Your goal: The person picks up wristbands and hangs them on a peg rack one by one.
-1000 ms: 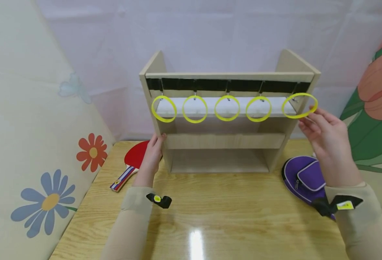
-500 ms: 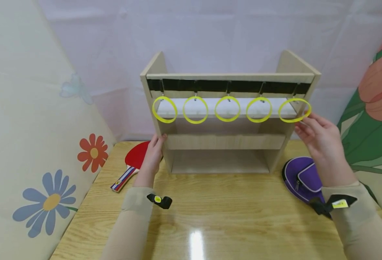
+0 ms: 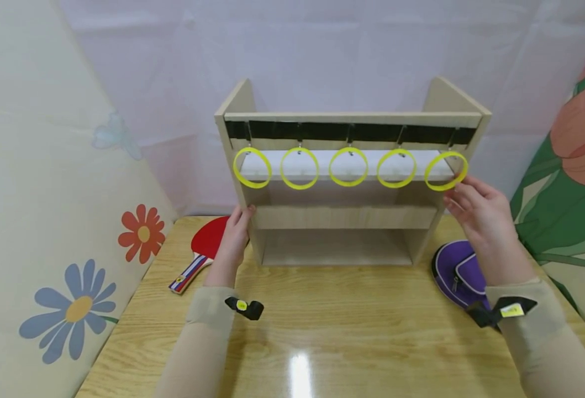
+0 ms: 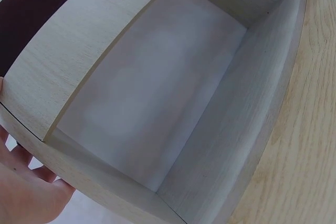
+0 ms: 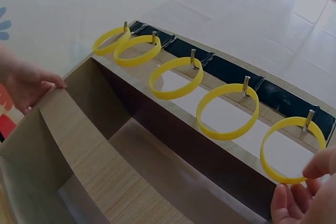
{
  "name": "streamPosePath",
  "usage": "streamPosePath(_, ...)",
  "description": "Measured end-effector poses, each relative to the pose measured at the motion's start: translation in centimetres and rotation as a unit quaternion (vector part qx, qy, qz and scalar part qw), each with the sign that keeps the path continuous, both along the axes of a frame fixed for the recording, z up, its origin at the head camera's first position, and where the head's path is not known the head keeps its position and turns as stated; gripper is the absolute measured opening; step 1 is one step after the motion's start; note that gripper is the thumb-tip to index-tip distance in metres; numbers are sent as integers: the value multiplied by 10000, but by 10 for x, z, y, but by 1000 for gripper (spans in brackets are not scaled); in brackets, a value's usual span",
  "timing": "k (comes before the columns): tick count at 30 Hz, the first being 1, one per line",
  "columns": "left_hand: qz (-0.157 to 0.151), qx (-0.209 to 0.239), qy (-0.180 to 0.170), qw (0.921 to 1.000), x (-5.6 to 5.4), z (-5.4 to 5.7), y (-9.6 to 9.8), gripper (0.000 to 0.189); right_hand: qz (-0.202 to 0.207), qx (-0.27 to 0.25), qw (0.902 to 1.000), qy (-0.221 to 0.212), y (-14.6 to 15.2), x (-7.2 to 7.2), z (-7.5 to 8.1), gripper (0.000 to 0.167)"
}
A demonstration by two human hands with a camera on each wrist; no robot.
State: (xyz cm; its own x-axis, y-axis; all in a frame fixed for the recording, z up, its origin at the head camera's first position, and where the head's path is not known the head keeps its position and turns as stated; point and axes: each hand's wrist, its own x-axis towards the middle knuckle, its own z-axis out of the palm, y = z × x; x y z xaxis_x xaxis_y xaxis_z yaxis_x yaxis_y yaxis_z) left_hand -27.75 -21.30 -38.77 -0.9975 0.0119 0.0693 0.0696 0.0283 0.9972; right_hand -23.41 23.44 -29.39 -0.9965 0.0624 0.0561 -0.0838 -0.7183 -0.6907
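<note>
A pale wooden shelf unit (image 3: pixel 342 217) stands on the table, with several yellow rings hanging from metal hooks along its black-taped upper board. My left hand (image 3: pixel 231 237) grips the unit's left side panel, thumb at the front edge and fingers behind, as the left wrist view shows. At the far right, my right hand (image 3: pixel 488 215) pinches the lower edge of the last yellow ring (image 3: pixel 428 176). In the right wrist view this ring hangs on its hook (image 5: pixel 308 120), with the thumb above its rim and fingers below. The other rings, such as the middle ring (image 5: pixel 152 80), hang untouched.
A red table tennis paddle (image 3: pixel 207 235) lies left of the unit, partly behind my left hand. To the right is a purple zipped case (image 3: pixel 458 287), partly covered by my right forearm. Flower-patterned cloth hangs at both sides.
My right hand has moved left and slightly down with the rightmost ring, which has swung from tilted outward to hanging more in line with the others. The left hand stays put.
</note>
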Motion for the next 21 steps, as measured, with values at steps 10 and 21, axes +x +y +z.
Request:
streamPosePath(10, 29, -120, 89, 9999, -1, -1, -2, 55, 149, 48, 9999, 30, 2, 0, -5, 19)
streamPosePath(21, 49, -346, 50, 9994, 9, -6, -8, 58, 377, 124, 9991, 178, 3, 4, -24, 23)
